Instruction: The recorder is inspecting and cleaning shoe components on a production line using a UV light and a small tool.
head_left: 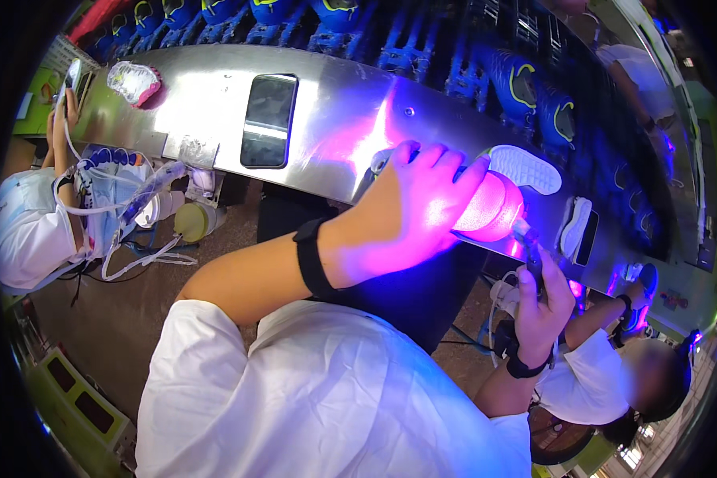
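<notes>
My left hand [418, 199] reaches across the steel bench with its fingers wrapped over a shoe sole [498, 211]. Pink and violet light floods this hand and the sole, washing out their true colour. A rounded, textured end of the sole sticks out to the right of my fingers. My right hand [543, 307] pinches a slim dark-handled brush [527, 237]. Its pale tip meets the sole's right-hand edge, or comes very near it. Just beyond my left hand lies a white sole [526, 169], bottom up.
On the steel bench [207, 103] lie a phone [269, 121], a white-and-pink sole [134, 84] and another white sole [575, 227]. Blue shoes [518, 92] stand on racks behind. A co-worker [40, 223] sits left near tubes and a yellowish container [191, 221]; another [589, 378] sits right.
</notes>
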`<state>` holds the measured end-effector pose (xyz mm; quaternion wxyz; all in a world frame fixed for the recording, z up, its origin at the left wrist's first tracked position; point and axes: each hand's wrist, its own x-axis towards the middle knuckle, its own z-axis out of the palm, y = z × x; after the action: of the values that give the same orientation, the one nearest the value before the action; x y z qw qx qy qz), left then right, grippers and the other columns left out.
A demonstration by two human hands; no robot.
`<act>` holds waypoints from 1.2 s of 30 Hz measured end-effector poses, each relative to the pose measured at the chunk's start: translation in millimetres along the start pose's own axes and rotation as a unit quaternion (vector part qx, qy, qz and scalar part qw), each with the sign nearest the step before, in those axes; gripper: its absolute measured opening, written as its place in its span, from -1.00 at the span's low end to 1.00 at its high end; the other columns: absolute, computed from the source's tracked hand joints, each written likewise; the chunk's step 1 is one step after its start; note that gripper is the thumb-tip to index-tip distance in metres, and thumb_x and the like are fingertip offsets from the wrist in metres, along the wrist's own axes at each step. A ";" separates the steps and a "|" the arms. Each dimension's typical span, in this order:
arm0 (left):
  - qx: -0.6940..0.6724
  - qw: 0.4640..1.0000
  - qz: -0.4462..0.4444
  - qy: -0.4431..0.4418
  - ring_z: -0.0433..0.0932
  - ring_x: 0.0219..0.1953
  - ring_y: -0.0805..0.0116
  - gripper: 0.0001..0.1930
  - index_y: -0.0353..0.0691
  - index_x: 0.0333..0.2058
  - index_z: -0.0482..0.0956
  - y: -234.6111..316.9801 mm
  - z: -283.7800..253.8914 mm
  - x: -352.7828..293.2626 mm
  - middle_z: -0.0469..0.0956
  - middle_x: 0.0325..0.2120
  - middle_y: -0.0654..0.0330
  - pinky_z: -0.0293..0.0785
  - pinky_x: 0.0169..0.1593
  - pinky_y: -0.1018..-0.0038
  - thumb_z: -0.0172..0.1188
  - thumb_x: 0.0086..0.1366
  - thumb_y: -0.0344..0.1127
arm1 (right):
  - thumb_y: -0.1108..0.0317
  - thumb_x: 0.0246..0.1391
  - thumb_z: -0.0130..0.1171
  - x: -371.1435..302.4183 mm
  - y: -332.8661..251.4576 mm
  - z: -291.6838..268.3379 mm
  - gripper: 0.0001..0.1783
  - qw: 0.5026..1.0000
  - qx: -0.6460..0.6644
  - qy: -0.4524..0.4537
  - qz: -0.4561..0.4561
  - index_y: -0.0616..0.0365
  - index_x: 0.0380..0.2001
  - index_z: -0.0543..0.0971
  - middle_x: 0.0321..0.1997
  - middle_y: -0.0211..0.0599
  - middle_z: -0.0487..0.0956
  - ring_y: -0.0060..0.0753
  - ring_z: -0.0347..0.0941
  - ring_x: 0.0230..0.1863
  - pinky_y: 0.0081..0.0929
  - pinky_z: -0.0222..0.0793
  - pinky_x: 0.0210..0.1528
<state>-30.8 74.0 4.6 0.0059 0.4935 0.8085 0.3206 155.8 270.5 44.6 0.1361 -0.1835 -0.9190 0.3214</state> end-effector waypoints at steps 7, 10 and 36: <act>0.016 0.997 -0.006 -0.076 0.57 -0.19 0.02 -0.12 -0.15 0.37 0.27 -34.4 -14.5 -26.7 0.53 -0.20 0.02 0.56 -0.19 0.17 0.43 0.06 -0.18 | 0.43 0.25 0.30 -5.6 26.4 40.6 -0.54 0.921 0.341 -0.076 0.171 0.31 0.19 0.53 -0.31 -0.33 0.65 -0.69 0.44 -0.45 -0.67 0.36 -0.38; -0.068 0.990 -0.046 -0.113 0.59 -0.09 -0.05 -0.08 -0.15 0.36 0.30 -26.1 -25.0 -40.6 0.58 -0.11 -0.04 0.56 -0.04 0.15 0.51 0.02 -0.13 | 0.45 0.22 0.33 4.3 19.3 31.1 -0.47 0.904 0.372 -0.112 0.178 0.33 0.23 0.50 -0.25 -0.32 0.65 -0.65 0.48 -0.39 -0.63 0.40 -0.33; -0.405 0.874 -0.186 -0.194 0.52 0.18 0.24 -0.12 -0.43 0.28 0.34 21.6 -30.9 -44.7 0.57 0.10 0.04 0.42 0.24 0.31 0.54 0.12 -0.05 | 0.44 0.11 0.38 -4.1 24.1 7.2 -0.56 0.953 0.273 -0.117 0.064 0.27 0.07 0.62 -0.13 -0.19 0.71 -0.42 0.61 -0.08 -0.45 0.45 0.05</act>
<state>-0.8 28.9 26.8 0.4218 0.3403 0.6674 0.5107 162.8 282.4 23.1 0.0514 -0.1590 -0.7918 0.5875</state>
